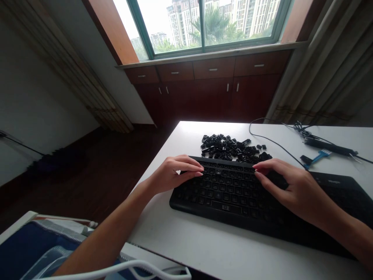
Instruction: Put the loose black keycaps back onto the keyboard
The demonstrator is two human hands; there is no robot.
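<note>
A black keyboard lies on the white table, most of its key sockets bare of caps. A few keycaps sit in place, one of them a keycap near the upper left. My left hand reaches over the upper left corner, thumb and fingertips brought together above the sockets. Over the top row, farther right, my right hand has thumb and index finger in a pinch. Whatever is between the fingertips of either hand is too small to make out. Loose black keycaps lie heaped behind the keyboard.
Right of the heap, a blue brush rests on the white table beside a black handled tool and a coiled cable. A white chair frame stands at the near left. Dark red cabinets line the window wall.
</note>
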